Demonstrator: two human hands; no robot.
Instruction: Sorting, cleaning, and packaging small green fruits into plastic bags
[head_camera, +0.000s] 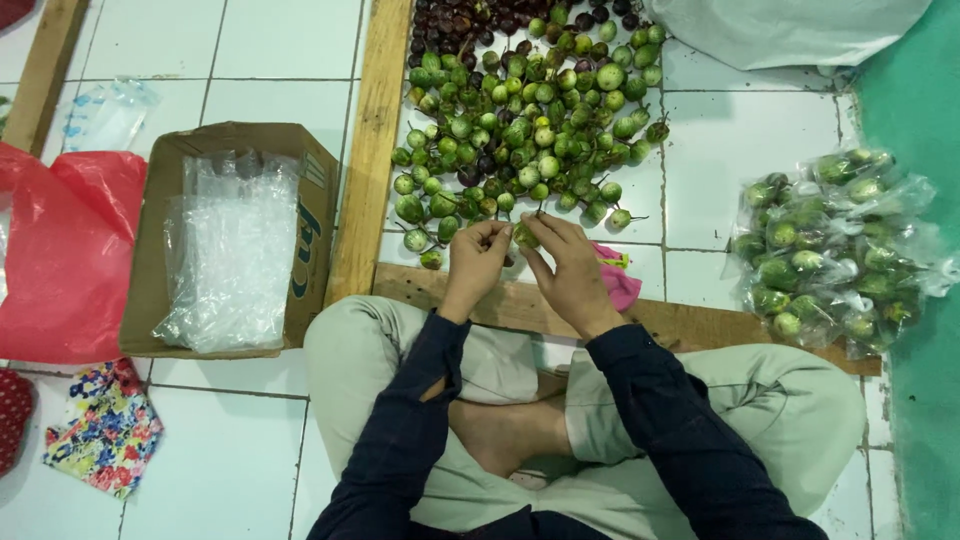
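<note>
White tiled floor (760, 140), carrying everything, with wooden planks (368, 150) as a frame around the produce. Big heap of small round green fruits (520, 130) inside the frame, darker purple ones at the far edge. Red plastic sheet (60, 260) at far left. Brown cardboard box (300, 240) left of the frame, lying open, blue print on one flap, full of clear empty plastic bags (235, 250). Clear bags already filled with green fruits (830, 250) piled at right, beside a green mat. Flowered cloth (105, 430) near the left knee; pink scrap (618, 280) just behind the right hand.

Left hand (475, 262) and right hand (570, 268) close together at the near edge of the heap, both grips closed by the fingertips on one green fruit (524, 236) between them.

Probably light, firm and smooth, a little slippery, with thin stem easy to snap. Best taken around the round body with fingertips, not by the stem. Likely to roll if put down loose.
</note>
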